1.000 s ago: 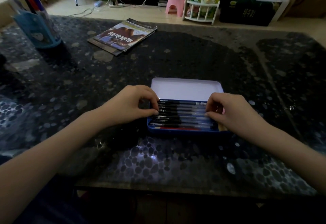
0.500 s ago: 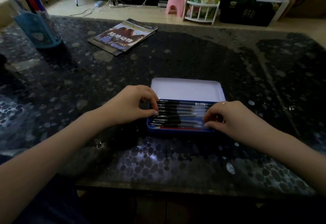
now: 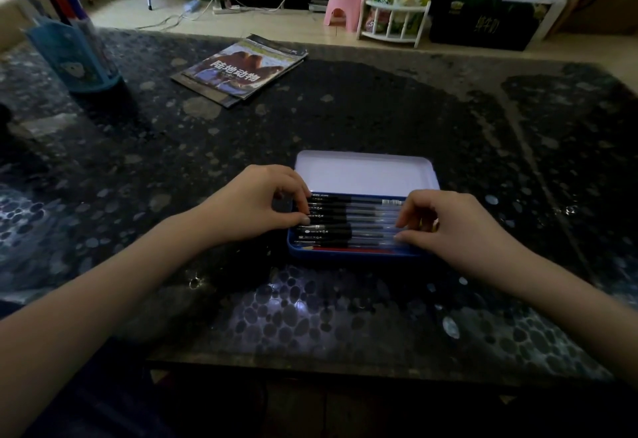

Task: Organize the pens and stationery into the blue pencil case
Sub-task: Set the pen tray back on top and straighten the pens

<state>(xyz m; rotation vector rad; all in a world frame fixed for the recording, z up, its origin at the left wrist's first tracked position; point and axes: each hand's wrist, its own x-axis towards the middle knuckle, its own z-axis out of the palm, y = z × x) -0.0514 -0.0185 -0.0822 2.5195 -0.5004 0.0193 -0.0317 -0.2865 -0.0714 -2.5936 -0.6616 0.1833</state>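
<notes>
The blue pencil case (image 3: 359, 255) lies open near the middle of the dark table, its white lid (image 3: 366, 171) folded back on the far side. Several black pens (image 3: 359, 221) lie side by side in it, with a red pencil (image 3: 345, 248) along the near wall. My left hand (image 3: 255, 202) is at the case's left end, its curled fingers and thumb pinching the pens' cap ends. My right hand (image 3: 455, 227) covers the right end, fingertips and thumb curled onto the pens' clear barrels.
A blue pen holder (image 3: 74, 57) with more pens stands at the far left. A picture book (image 3: 241, 70) lies beyond the case. The table's near edge (image 3: 345, 373) is close to me. A pink stool (image 3: 343, 7) and a white rack (image 3: 397, 19) stand on the floor behind.
My right hand has slid a little left from the case's right edge onto the pens. My left hand has stayed at the left end.
</notes>
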